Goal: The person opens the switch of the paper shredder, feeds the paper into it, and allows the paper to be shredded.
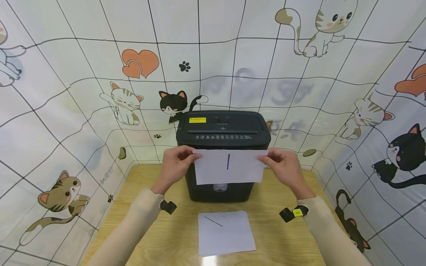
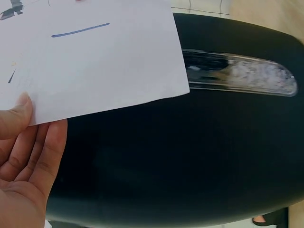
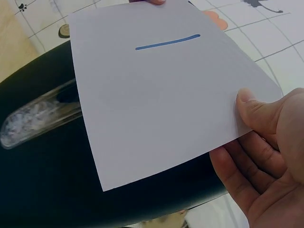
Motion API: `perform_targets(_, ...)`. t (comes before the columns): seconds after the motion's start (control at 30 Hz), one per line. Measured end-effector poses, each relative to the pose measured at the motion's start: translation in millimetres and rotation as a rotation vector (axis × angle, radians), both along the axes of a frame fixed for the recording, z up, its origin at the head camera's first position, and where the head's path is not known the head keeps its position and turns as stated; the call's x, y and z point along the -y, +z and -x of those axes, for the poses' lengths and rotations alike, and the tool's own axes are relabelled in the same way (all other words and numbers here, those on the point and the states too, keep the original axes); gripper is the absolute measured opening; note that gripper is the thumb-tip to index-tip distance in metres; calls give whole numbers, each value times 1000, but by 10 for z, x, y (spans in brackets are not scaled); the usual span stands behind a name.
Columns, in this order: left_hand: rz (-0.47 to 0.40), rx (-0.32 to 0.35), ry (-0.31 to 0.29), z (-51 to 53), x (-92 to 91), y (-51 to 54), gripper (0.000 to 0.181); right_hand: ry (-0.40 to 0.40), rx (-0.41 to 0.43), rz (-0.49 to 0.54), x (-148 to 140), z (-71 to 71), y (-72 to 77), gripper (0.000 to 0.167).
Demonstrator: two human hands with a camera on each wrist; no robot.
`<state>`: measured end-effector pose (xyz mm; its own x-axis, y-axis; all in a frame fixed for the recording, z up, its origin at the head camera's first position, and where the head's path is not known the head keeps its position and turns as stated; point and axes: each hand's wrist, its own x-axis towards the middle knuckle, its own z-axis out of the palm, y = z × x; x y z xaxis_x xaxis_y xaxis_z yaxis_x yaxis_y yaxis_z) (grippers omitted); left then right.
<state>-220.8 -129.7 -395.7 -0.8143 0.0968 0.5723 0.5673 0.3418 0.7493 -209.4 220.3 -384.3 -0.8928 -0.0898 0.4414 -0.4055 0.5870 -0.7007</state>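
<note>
White paper: one sheet (image 1: 213, 171), marked with a short blue line (image 1: 228, 162), is held up in front of a black shredder (image 1: 216, 143). Whether the two touch cannot be told. Clock directions refer to the head view.

Grip state: the left hand (image 1: 174, 168) pinches the sheet at its 10 o'clock corner; the right hand (image 1: 285, 167) pinches it at the 2 o'clock corner. In both wrist views the thumb lies on the marked face with fingers behind, each grip closed down to the paper's thickness. The sheet spans between the two, its long axis running from 9 to 3 o'clock. Neither hand is evidently nearer.

Governing relation: the feed slot (image 1: 222, 132) lies at 12 o'clock from the sheet, beyond the lid's front rim, roughly parallel to the sheet's long axis. The sheet appears offset slightly toward 3 o'clock. In judgement, any move toward the slot would depend on clearing that rim and squaring the lower edge, which is unheld at 6 o'clock.

Clearances: the slot is uncovered. A transparent window (image 2: 263, 76) in the shredder's front shows pale shreds. At 6 o'clock, apart from the shredder, a paper stack (image 1: 226, 236) lies on the wood-grain tabletop (image 1: 173, 236). A cat-patterned wall covering (image 1: 216, 22) stands behind at 12 o'clock.
</note>
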Motion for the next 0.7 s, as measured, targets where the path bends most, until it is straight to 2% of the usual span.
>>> perform_targets(0.17,20,-4,1,30,-5,215,4,22,23,-5,-19,28,273,17)
perform_targets(0.33,30,-38,-5,56,-6,444,4,-4,41,-40,-34,41,516,20)
perform_targets(0.53,57,-73,-19,105,14,716,3,-29,36,-52,-47,83,737,27)
perform_targets(0.7,66,-111,-48,174,30,940,4,-18,15,-12,-46,143,907,25)
